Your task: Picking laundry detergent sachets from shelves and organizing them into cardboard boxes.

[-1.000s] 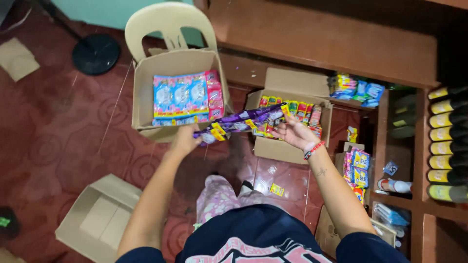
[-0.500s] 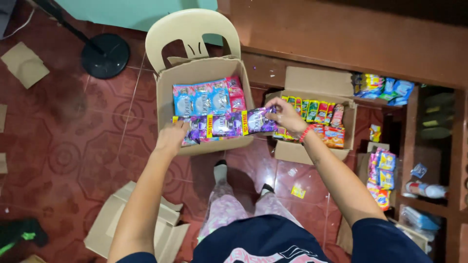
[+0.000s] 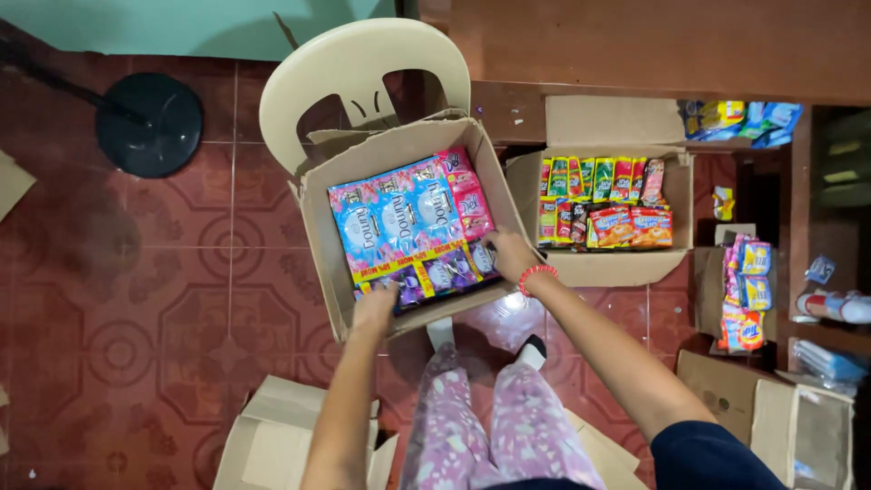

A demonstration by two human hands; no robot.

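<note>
the strip of purple sachets (image 3: 435, 275) lies flat along the near edge of the open cardboard box (image 3: 319, 238), pressed down between the left hand (image 3: 374, 310) and right hand (image 3: 510, 254), both closed on its ends, so it fits beside the blue and pink packets (image 3: 404, 213) just beyond. the box rests on a cream plastic chair (image 3: 363, 73); right of the right hand a second box of red and green sachets (image 3: 606, 213) crowds close.

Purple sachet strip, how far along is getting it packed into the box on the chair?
Mostly in. Blue and pink sachet strips already lie flat in the cardboard box on the plastic chair. The purple sachet strip sits along the near side, left hand and right hand pressing its ends. The second box of sachets looks untouched.
</note>
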